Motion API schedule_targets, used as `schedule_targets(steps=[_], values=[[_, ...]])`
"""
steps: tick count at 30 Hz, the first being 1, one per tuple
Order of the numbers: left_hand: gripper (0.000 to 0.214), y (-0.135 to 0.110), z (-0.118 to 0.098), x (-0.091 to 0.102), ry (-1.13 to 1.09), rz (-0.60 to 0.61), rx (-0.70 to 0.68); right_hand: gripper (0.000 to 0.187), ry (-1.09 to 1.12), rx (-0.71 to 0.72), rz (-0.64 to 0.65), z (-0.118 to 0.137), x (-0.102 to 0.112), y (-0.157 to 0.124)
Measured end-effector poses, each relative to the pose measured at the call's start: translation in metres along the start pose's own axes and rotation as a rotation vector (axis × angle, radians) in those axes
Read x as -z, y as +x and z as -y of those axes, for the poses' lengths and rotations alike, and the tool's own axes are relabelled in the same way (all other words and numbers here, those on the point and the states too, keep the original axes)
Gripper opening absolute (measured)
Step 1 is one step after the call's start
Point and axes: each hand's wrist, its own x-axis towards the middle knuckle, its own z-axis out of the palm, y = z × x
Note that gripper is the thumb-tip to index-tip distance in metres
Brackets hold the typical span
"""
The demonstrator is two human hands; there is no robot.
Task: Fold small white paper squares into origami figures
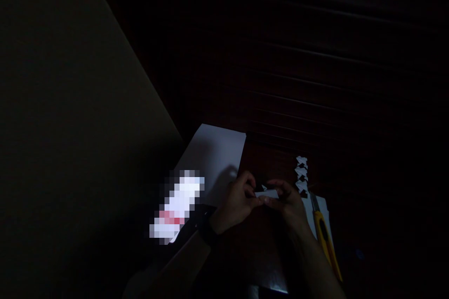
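Head view: my 2 hands pinch a small white paper piece (268, 194) in dim light

My left hand (240, 197) and right hand (291, 203) grip the piece at its 2 ends between thumbs and curled fingers, the thumb tips nearly meeting at its near edge; a small white point shows just beyond it, and I cannot tell whether it belongs to the same piece; a dark band (208, 230) circles my left wrist; on the dark table (259, 243), a large white sheet (220, 149) lies beyond my left hand, near a bright, pixelated panel (180, 203); to my right, folded white pieces (301, 173) form a column, and nearer me a yellow cutter (324, 233) lies on white paper (309, 212) beside my right forearm
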Motion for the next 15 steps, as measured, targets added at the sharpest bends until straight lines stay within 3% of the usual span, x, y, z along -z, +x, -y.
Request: schedule_targets(steps=[10, 15], values=[[0.032, 0.0006, 0.0045, 0.0028, 0.004, 0.061, 0.020, 0.047, -0.089, 0.063, 0.051, 0.0068, -0.0009, 0.0003], [0.033, 0.0010, 0.0075, 0.0021, -0.011, 0.065, 0.020, 0.043, -0.116, 0.056, -0.008, 0.0069, 0.0000, -0.0001]])
